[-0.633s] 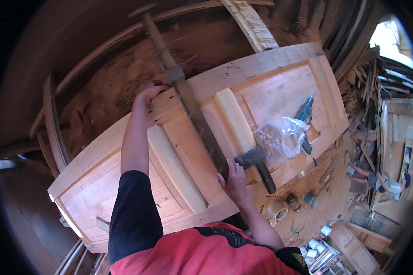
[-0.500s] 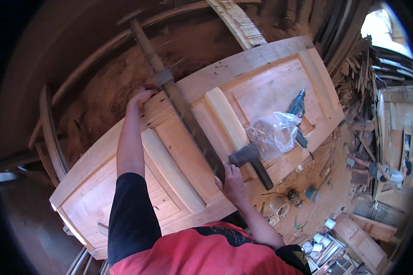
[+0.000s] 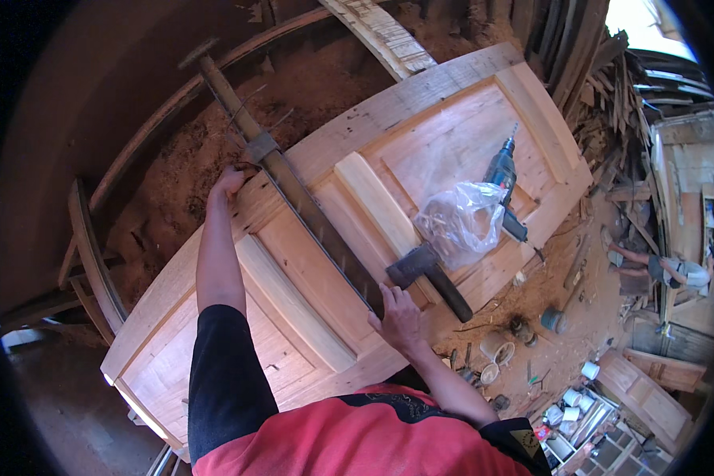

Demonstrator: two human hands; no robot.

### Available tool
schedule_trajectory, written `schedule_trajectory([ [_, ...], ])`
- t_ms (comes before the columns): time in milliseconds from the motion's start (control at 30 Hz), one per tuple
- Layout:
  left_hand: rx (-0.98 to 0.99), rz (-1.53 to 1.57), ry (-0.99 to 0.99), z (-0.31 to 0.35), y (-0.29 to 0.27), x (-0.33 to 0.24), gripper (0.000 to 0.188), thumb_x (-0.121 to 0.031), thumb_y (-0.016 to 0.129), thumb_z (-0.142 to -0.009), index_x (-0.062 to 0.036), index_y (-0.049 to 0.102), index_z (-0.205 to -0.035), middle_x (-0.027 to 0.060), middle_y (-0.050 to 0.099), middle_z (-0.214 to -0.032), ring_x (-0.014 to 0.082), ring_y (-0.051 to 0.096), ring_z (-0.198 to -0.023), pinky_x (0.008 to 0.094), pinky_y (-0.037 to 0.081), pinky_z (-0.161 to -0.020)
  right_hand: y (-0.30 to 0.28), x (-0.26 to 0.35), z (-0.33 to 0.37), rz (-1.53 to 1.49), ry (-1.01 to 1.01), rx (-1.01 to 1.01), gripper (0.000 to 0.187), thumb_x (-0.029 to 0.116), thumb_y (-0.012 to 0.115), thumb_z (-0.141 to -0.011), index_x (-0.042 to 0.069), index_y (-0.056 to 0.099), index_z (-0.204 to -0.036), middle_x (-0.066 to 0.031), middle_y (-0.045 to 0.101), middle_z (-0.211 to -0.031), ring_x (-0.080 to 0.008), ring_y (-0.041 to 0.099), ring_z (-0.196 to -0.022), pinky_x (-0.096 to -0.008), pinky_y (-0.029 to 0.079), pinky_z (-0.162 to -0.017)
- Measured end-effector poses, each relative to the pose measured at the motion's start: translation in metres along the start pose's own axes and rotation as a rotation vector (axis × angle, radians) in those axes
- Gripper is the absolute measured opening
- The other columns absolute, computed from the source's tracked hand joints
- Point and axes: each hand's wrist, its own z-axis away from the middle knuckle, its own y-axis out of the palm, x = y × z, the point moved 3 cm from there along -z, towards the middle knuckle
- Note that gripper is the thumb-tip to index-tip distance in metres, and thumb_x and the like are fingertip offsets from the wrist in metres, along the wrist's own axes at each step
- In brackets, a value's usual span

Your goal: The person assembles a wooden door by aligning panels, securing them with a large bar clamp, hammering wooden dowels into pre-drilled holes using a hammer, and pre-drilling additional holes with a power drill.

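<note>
A long metal bar clamp (image 3: 309, 218) lies across a panelled wooden door (image 3: 293, 262). Its sliding jaw (image 3: 262, 147) sits at the door's far edge. My left hand (image 3: 228, 182) is at that edge beside the jaw, fingers curled in and partly hidden. At the near end of the bar, my right hand (image 3: 401, 317) grips it, thumb on the left side and fingers on the right. Just right of that hand rests a dark mallet or hammer (image 3: 430, 274), its handle pointing toward me.
On the door's right half lie a blue power drill (image 3: 501, 170) and a clear plastic bag (image 3: 462, 222). A loose wooden strip (image 3: 378, 202) lies by the clamp. Buckets (image 3: 496, 347) stand on the floor at right. Farther right a person (image 3: 682, 272) sits near stacked scrap wood (image 3: 611, 111).
The whole view has shifted a little, so the door and clamp appear slightly farther left. Both hands stay at the clamp's two ends, with little movement relative to it.
</note>
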Motion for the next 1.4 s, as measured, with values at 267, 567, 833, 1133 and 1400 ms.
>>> schedule_trajectory([
  [267,0.094,0.055,-0.072,-0.001,-0.004,0.004,0.041,-0.023,0.07,-0.086,-0.0061,0.067,-0.123,0.0095,0.07,-0.116,0.0266,0.065,-0.106,0.0474,0.053,-0.09,0.001,-0.004,-0.006,-0.003,-0.054,-0.043,0.069,0.029,0.08,-0.073,-0.002,0.054,-0.129,-0.0148,0.057,-0.106,-0.0318,0.058,-0.098,-0.0419,0.053,-0.083],
  [567,-0.049,0.057,-0.129,0.022,0.001,-0.022,0.034,-0.019,0.076,-0.082,-0.0037,0.072,-0.112,0.0087,0.072,-0.11,0.019,0.066,-0.099,0.0336,0.052,-0.088,0.003,-0.005,-0.007,-0.004,-0.048,-0.027,0.07,0.03,0.079,-0.074,-0.003,0.054,-0.131,-0.0152,0.056,-0.106,-0.0316,0.058,-0.099,-0.0416,0.053,-0.083],
  [833,-0.13,-0.047,-0.094,0.043,0.007,-0.049,0.032,-0.02,0.076,-0.083,-0.003,0.073,-0.11,0.0093,0.073,-0.107,0.0197,0.067,-0.096,0.0325,0.053,-0.085,0.003,-0.003,-0.006,0.01,-0.025,-0.044,0.069,0.031,0.079,-0.074,-0.001,0.055,-0.131,-0.0146,0.057,-0.107,-0.0313,0.059,-0.1,-0.0415,0.053,-0.083],
  [1133,-0.01,0.065,-0.096,0.001,-0.004,-0.003,0.034,-0.02,0.072,-0.088,-0.004,0.07,-0.118,0.0099,0.072,-0.107,0.0211,0.067,-0.096,0.0348,0.053,-0.085,-0.002,-0.006,-0.001,-0.023,-0.009,-0.068,0.068,0.029,0.078,-0.073,0.0,0.054,-0.129,-0.0144,0.057,-0.105,-0.0319,0.059,-0.098,-0.0423,0.053,-0.082],
  [1400,0.021,0.014,0.026,0.004,-0.006,-0.005,0.032,-0.02,0.069,-0.088,-0.0041,0.07,-0.115,0.0091,0.072,-0.105,0.0212,0.068,-0.094,0.034,0.054,-0.082,-0.001,-0.011,0.01,-0.037,-0.021,-0.076,0.07,0.029,0.079,-0.073,0.0,0.052,-0.132,-0.0137,0.057,-0.111,-0.0319,0.059,-0.099,-0.0412,0.053,-0.083],
])
